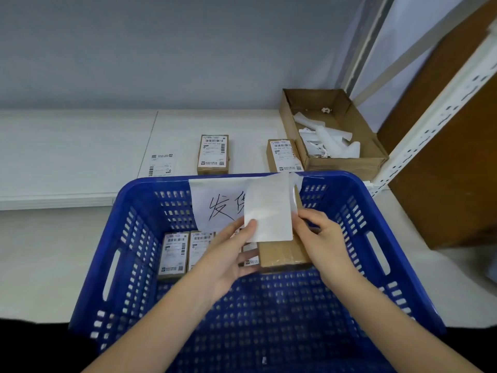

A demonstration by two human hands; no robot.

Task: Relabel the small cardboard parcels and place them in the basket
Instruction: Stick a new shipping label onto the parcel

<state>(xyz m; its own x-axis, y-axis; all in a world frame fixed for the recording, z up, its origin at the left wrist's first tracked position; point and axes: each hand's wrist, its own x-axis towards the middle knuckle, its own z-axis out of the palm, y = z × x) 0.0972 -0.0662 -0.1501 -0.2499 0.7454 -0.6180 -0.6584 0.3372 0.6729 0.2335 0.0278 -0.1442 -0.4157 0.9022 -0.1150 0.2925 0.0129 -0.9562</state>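
Two bare hands reached forward over a blue plastic basket (398, 230) that sat on a white table (67, 146). Left hand (228, 254) pinched the lower left corner of a blank white label sheet (269, 211) between thumb and fingers. Right hand (325, 238) had its fingers curled round the right side of a brown cardboard parcel (282, 254), held above the basket with the sheet lying over its top. Labelled parcels (173, 254) lay side by side on the basket floor, just left of the hands. A white paper sign (212, 200) with handwritten characters hung on the basket's far wall. Beyond the basket, two more labelled parcels (213, 153) rested on the table, with a loose label (160, 165) to their left. At far right stood an open cardboard box (357, 154) holding crumpled white backing strips (330, 141).
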